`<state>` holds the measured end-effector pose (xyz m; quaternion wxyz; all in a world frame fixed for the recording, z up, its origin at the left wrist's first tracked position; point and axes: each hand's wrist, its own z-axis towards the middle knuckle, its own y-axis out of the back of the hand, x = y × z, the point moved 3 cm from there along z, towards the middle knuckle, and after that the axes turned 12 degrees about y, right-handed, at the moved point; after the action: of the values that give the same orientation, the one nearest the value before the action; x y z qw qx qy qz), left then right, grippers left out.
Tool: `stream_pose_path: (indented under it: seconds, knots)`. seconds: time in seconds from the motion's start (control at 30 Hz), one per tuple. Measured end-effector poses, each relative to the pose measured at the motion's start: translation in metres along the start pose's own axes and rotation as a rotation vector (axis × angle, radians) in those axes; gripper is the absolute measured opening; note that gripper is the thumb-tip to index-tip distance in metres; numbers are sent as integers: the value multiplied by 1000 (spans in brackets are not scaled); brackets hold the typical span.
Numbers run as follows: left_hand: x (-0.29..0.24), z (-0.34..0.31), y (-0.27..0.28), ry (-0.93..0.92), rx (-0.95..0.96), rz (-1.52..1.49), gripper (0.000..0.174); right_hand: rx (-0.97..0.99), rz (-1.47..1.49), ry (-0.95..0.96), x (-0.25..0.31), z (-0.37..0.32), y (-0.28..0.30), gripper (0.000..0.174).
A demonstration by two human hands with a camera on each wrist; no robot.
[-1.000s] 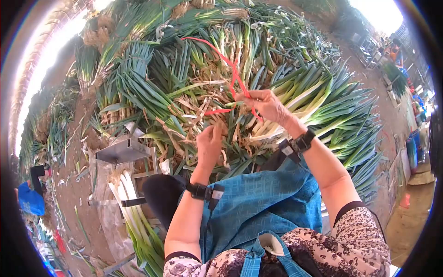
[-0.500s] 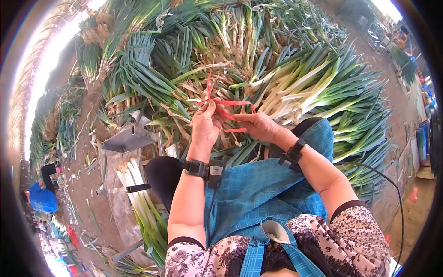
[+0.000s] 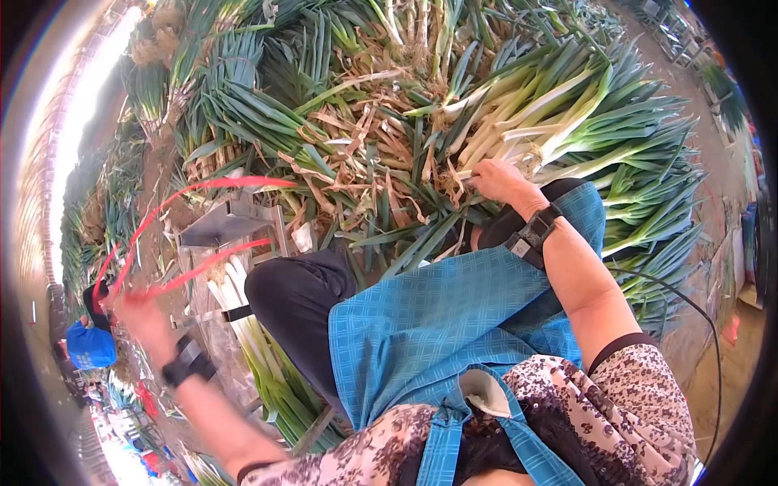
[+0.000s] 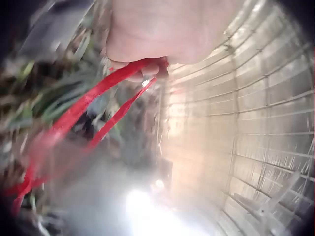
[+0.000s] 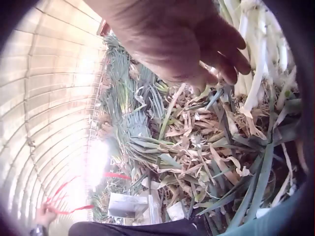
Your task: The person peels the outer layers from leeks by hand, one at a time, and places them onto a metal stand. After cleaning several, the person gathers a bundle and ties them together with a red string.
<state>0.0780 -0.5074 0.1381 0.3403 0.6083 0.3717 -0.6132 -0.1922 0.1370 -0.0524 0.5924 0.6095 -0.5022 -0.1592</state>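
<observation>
Far out to the left, my left hand point(image 3: 144, 322) grips a red ribbon point(image 3: 212, 183), whose loops trail back toward the middle. The left wrist view has the ribbon point(image 4: 88, 101) hanging from under the left hand point(image 4: 172, 29), blurred by motion. My right hand point(image 3: 504, 183) is over the root ends of the pale-stemmed green onions point(image 3: 519, 138) on the right. In the right wrist view the right hand's point(image 5: 182, 44) fingers are loosely bent beside white stalks point(image 5: 258, 64); whether they touch one is unclear.
A metal stand point(image 3: 223, 223) is left of the knees, with trimmed onions point(image 3: 267, 356) lying across it. Dry husks point(image 3: 356, 134) and more onion bundles point(image 3: 243, 105) cover the ground ahead. A person in blue point(image 3: 91, 346) is at far left.
My left hand has swung far left and outward, carrying the ribbon. My right hand has let go of the ribbon and moved right to the onions.
</observation>
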Motion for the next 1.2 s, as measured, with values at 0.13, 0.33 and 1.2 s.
stream_pose_path:
  seconds: [0.13, 0.33, 1.2]
  knots:
    - [-96, -42, 299, 41, -700, 345, 16, -47, 44, 144, 29, -2, 14, 27]
    - [-72, -122, 352, 201, -945, 390, 19, 145, -42, 293, 89, 40, 2, 25]
    - [119, -144, -307, 1295, 666, -155, 26, -452, -345, 134, -30, 484, -77, 61]
